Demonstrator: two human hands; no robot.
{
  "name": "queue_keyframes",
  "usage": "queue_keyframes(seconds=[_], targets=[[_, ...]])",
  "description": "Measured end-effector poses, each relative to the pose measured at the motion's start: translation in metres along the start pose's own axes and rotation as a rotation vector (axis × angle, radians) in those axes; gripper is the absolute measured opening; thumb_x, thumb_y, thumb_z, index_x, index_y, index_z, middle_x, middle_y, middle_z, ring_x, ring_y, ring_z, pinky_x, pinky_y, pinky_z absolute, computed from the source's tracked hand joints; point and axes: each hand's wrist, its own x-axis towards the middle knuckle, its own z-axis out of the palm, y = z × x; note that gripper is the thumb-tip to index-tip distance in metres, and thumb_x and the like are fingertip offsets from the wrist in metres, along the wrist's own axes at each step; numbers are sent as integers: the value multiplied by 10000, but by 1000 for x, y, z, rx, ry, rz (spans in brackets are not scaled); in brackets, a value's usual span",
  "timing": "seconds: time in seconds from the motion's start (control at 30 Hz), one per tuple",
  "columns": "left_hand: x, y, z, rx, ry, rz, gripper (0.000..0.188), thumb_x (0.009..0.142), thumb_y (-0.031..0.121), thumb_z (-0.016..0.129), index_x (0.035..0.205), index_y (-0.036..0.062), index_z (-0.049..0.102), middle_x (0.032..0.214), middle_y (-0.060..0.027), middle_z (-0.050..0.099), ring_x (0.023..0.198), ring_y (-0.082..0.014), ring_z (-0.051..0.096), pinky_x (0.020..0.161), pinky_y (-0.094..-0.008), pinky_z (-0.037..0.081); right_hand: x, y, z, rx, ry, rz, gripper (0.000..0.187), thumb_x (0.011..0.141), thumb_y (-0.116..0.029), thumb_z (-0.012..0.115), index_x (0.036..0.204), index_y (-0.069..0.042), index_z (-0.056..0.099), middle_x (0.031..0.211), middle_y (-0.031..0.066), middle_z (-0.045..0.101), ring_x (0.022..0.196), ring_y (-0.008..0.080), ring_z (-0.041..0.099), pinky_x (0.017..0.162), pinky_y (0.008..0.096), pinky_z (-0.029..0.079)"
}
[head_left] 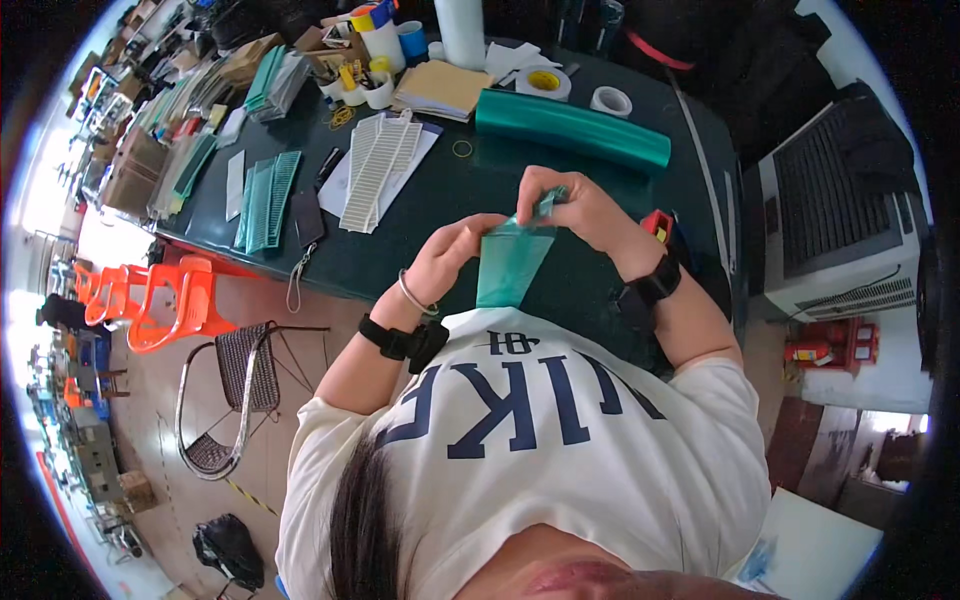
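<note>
A piece of translucent green plastic film (509, 268) hangs between my hands, its lower end close to my shirt. My left hand (452, 252) pinches its upper left edge between thumb and fingers. My right hand (572, 208) is closed on the upper right part, where the film looks folded or crumpled; the fingers there are partly blurred. Beyond my hands lies a thick roll of green film (572, 130). A red and black tool, perhaps a tape measure (657, 226), sits beside my right wrist.
On the dark green table (420, 200) lie white label strips (378, 170), cut green sheets (268, 200), a dark card on a lanyard (307, 219) and tape rolls (543, 82). A long metal ruler (700, 165) lies along the right. Orange chairs (180, 303) stand left.
</note>
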Motion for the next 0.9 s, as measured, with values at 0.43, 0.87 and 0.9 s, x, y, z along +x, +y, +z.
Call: queue_keyframes(seconds=[0.43, 0.87, 0.9], targets=[[6, 15, -2, 437, 125, -35, 170, 848, 71, 624, 982, -30, 599, 861, -30, 566, 802, -88, 531, 709, -205, 422, -18, 35, 30, 248, 187, 217, 177, 883, -185, 591, 990, -53, 641, 1016, 15, 589, 933, 103, 540, 850, 272, 421], [14, 19, -16, 173, -73, -75, 103, 850, 22, 536, 929, -3, 597, 828, -2, 507, 769, -80, 487, 696, -212, 399, -24, 42, 28, 396, 115, 112, 214, 889, -152, 583, 1051, -22, 635, 968, 24, 633, 893, 97, 570, 811, 235, 446], [14, 19, -18, 110, -86, -95, 105, 844, 19, 541, 927, 4, 604, 831, 1, 519, 768, -74, 493, 696, -209, 404, -24, 40, 28, 397, 116, 112, 214, 889, -152, 583, 1051, -22, 635, 968, 24, 633, 893, 97, 570, 811, 235, 446]])
